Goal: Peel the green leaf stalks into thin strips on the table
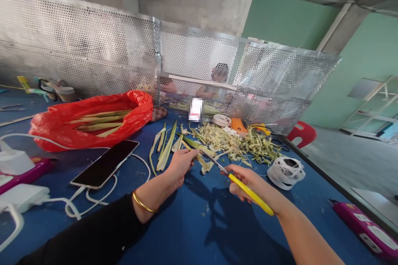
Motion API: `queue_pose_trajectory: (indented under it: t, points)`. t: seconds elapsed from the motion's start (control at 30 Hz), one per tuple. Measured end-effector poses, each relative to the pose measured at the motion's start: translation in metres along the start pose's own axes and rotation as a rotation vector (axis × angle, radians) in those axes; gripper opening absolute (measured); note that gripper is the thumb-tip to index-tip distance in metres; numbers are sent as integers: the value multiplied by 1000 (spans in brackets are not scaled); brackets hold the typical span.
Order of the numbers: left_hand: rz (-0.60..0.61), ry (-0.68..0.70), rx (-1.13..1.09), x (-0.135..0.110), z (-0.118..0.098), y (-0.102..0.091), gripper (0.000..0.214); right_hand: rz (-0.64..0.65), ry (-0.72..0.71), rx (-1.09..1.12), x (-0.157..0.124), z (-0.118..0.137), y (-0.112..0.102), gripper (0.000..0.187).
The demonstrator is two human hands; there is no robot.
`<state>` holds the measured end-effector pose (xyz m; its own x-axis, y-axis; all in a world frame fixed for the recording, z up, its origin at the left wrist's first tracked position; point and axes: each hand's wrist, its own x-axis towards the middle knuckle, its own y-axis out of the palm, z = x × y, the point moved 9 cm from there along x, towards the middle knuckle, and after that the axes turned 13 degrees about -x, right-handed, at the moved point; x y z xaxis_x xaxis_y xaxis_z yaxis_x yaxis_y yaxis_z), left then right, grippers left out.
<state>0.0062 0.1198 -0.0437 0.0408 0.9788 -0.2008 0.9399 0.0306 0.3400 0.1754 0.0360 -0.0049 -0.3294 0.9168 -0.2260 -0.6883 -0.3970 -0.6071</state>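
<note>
Yellow-handled scissors are gripped in my right hand, their metal blades pointing up and left. The tips reach the fingertips of my left hand, which pinch a thin pale strip of leaf; the fingers partly hide it. Whether the blades are parted is too small to tell. Just beyond my hands lies a heap of pale and green plant trimmings. Several long green leaves lie left of that heap, on the blue table.
A red plastic bag holds long leaves at left. Nearby are a phone with white cables and chargers. At right are a white ribbon roll and a purple device. A perforated metal screen stands behind, with people beyond.
</note>
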Motion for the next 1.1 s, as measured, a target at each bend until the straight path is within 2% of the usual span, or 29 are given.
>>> queue_pose_trajectory:
  t: [0.1, 0.37, 0.57, 0.93, 1.1]
  points:
    - [-19, 27, -2, 0, -3, -2, 22, 12, 8, -13, -2, 4, 2, 42]
    - [-80, 73, 20, 0, -5, -8, 23, 44, 8, -22, -2, -2, 5, 45]
    - [-135, 102, 45, -5, -11, -12, 22, 16, 12, -61, -1, -4, 3, 42]
    - [-81, 97, 2, -2, -3, -8, 24, 0, 14, -64, 2, -7, 3, 44]
    - [11, 20, -28, -7, 1, 7, 24, -41, 29, -66, 4, -11, 1, 47]
